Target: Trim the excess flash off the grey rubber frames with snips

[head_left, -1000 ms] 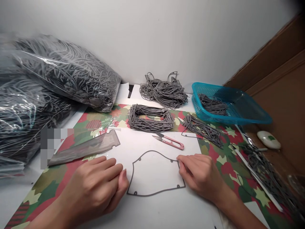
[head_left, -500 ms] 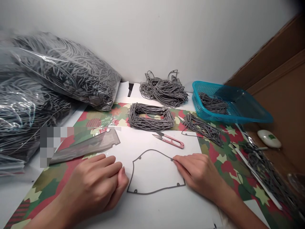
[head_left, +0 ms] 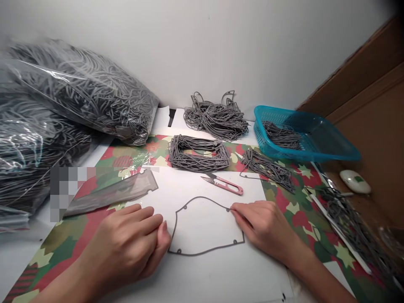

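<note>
A thin dark grey gasket [head_left: 206, 252] lies flat on white paper [head_left: 221, 273], its outline curved at the top, with small loops near its corners. My right hand [head_left: 265, 227] pinches its upper right corner between thumb and fingertips. Beside its left edge, my left hand [head_left: 132, 242] rests with fingers curled closed; what they hold, if anything, is hidden. Behind the gasket lie pink-handled thread snips [head_left: 225, 185]. A neat stack of grey gaskets [head_left: 199, 166] sits farther back, and a smaller bundle [head_left: 271, 170] is to its right.
Clear bags of grey gaskets [head_left: 104, 92] fill the left side. At the back are a loose gasket pile [head_left: 217, 120] and a blue basket [head_left: 334, 153]. A white mouse [head_left: 355, 182], a white-handled tool [head_left: 341, 233] and cardboard [head_left: 375, 101] stand right.
The view has shifted very slightly. Both hands keep nearly the same pose, and the gasket stays in place on the paper.
</note>
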The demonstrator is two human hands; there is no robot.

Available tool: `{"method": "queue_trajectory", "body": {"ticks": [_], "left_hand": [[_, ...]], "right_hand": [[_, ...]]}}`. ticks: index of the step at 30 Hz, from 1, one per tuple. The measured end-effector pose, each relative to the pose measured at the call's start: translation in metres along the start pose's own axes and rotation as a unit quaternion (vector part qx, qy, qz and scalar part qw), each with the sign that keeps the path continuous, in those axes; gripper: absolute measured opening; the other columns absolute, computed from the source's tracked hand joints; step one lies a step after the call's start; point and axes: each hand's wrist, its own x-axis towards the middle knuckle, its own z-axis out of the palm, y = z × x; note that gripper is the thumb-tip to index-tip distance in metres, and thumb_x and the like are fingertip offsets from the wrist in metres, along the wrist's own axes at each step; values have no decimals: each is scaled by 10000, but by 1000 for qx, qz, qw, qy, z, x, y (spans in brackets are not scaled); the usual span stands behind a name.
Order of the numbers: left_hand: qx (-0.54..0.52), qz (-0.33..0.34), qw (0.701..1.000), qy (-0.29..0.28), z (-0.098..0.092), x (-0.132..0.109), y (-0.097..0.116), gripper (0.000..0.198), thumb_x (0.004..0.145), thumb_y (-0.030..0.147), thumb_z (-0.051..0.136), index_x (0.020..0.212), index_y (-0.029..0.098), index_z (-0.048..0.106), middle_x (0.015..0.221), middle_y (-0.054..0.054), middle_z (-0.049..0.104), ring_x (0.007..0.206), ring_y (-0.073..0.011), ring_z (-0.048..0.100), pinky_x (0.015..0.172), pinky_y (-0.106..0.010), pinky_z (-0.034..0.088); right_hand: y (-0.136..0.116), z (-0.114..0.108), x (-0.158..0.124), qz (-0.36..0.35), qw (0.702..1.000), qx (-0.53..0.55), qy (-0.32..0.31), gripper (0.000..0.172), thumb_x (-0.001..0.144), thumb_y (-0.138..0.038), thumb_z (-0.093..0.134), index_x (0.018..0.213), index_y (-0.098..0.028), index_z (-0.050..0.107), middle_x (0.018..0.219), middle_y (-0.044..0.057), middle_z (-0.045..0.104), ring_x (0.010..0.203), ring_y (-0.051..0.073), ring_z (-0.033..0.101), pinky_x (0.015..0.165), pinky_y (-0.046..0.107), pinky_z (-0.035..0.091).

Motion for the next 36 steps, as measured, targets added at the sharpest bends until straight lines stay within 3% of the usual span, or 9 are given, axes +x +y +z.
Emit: {"method": "queue_trajectory", "body": {"ticks": [3,6,9,13,18,25,32,36], "left_hand": [[-6,22,1000,-14,1,0,1,457,896,69,432,456,186,468,432,22,449,398,-117,382,431,-307,279],[-17,44,999,-18,3,-1,5,287,952,136,430,757,155,640,522,22,551,450,-125,484,443,-283,338],[-65,22,997,-27,8,-2,14,170,946,137,463,1014,140,619,662,-3,629,575,-145,553,500,-259,411],[-152,-49,987,-16,15,-4,29,214,927,115,485,1106,163,593,866,-63,650,752,-171,568,623,-262,476],[-191,-53,980,36,24,-6,42,188,934,141,499,1073,164,624,903,-82,620,827,-188,546,712,-290,492],[-202,-47,977,49,28,-8,44,177,947,146,487,906,169,658,832,-66,608,780,-180,517,661,-286,456],[-243,-44,968,39,28,-8,45,187,952,136,475,898,155,652,799,-60,610,788,-184,508,674,-289,450],[-265,-48,963,-4,23,-5,45,158,890,59,513,906,148,643,811,-64,634,770,-189,499,661,-302,463]], "right_hand": [[-2,2,0,-6,1000,8,-1,194,910,-97,475,818,-151,638,534,-21,570,454,117,440,528,281,251],[-8,2,0,-15,999,30,-5,215,924,-119,460,787,-160,620,525,-26,561,447,113,428,512,275,256],[-16,0,0,-18,995,94,-5,206,928,-126,455,794,-164,608,536,-30,566,449,102,435,508,253,296],[-27,-2,1,-16,980,194,30,137,921,-131,491,869,-165,613,540,-43,560,443,89,421,507,221,344],[-40,-2,0,-28,970,239,25,154,934,-147,469,854,-170,598,528,-54,531,442,83,407,503,214,352],[-47,-2,-1,-52,971,230,20,206,943,-144,436,831,-148,608,524,-50,520,447,92,395,490,245,328],[-44,-1,0,-62,974,216,0,222,948,-143,435,825,-136,620,518,-45,515,446,102,380,492,262,318],[-44,-1,2,-70,978,194,-2,196,937,-138,457,838,-137,625,531,-29,526,469,114,408,493,270,308]]}}
